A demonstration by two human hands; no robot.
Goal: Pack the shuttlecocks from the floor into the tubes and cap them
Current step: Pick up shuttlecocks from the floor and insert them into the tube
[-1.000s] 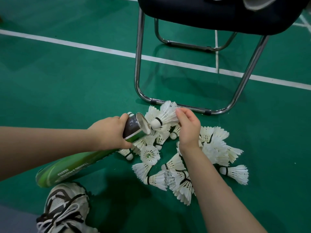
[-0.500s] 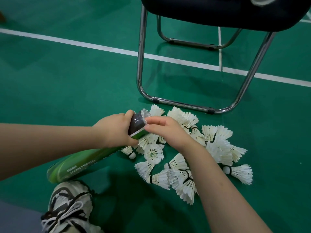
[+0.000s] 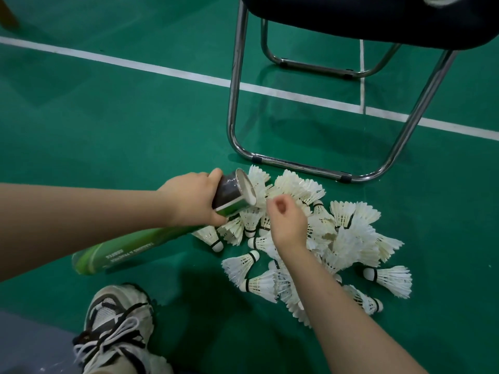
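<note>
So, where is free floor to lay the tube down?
Bare green floor lies between the white line and the left hand holding the tube, and between the shoe and the shuttlecock pile. Crowded: before the chair frame, under the right hand.

Glossy green tube (image 3: 140, 245), white feathered shuttlecocks (image 3: 343, 238), shiny chromed metal chair frame (image 3: 233, 103), smooth floor (image 3: 121, 117).

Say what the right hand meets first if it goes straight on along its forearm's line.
Probably the open mouth of the tube held by the left hand; the right hand is just short of it. Depth is unclear, so possibly the shuttlecocks behind instead.
</note>
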